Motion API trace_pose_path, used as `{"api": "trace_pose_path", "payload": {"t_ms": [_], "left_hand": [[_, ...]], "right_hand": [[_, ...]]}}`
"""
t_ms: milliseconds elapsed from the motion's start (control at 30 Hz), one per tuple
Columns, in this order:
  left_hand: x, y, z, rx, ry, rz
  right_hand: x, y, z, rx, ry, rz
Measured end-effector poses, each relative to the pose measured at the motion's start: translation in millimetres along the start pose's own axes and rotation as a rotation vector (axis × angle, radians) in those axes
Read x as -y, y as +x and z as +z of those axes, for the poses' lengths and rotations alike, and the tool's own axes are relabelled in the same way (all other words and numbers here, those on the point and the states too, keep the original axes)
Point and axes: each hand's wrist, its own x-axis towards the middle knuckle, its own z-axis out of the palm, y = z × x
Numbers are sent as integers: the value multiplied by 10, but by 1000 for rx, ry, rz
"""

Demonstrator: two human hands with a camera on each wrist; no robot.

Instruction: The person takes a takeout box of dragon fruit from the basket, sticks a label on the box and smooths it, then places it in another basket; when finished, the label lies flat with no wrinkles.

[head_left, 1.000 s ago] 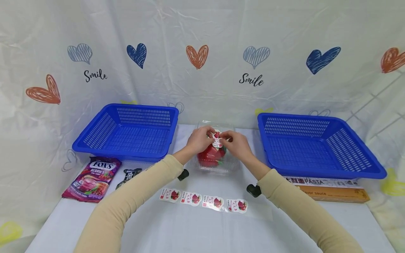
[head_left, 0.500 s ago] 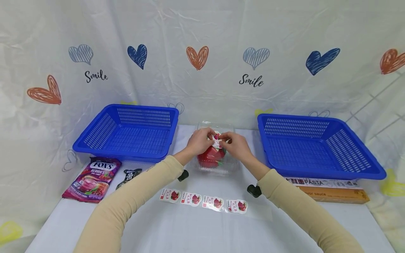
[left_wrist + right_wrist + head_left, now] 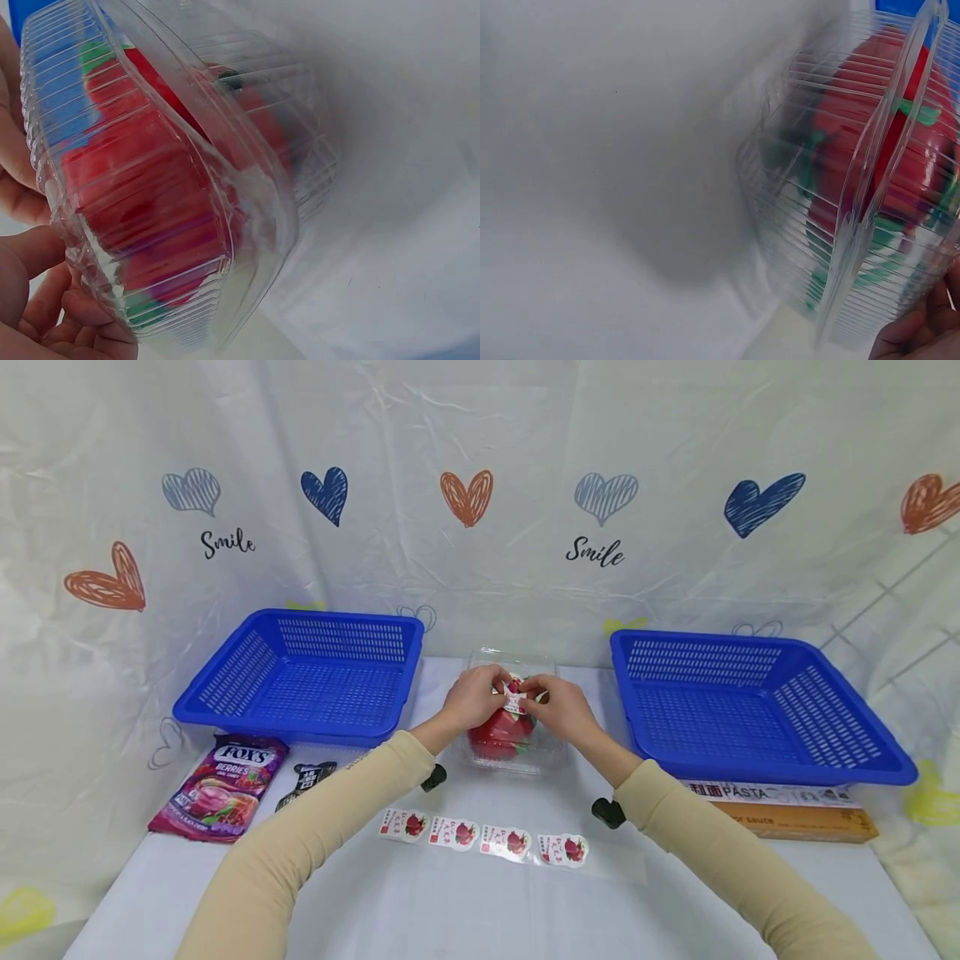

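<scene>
A clear plastic clamshell box (image 3: 525,765) stands with its lid closed in the middle of the table, toward the back. Red fruit (image 3: 493,732) with green tips, like dragon fruit, shows through its walls. Over the lid, a white sticker (image 3: 514,702) with a dragon fruit picture is held between both hands. My left hand (image 3: 474,697) pinches its left edge and my right hand (image 3: 561,704) its right edge. In the left wrist view, fingertips lie right at the top of the box (image 3: 262,195). Fingers (image 3: 900,334) also show by the lid in the right wrist view.
Blue baskets stand on the left (image 3: 300,727) and right (image 3: 772,768). A sticker strip (image 3: 457,833) lies in front of the box. A candy bag (image 3: 221,789) and black packet (image 3: 303,781) are left; a pasta pack (image 3: 750,792) and orange-brown box (image 3: 802,821) are right.
The sticker and both hands have come slightly down and nearer over the lid. Both hands keep their pinch; the box stays in place.
</scene>
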Motion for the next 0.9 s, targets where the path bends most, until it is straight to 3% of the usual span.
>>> {"api": "trace_pose_path", "payload": {"t_ms": [733, 900], "left_hand": [[36, 10, -12, 29, 33, 7], [28, 28, -30, 50, 64, 34]], "right_hand": [[33, 13, -52, 70, -20, 22], [41, 14, -62, 63, -32, 5]]}}
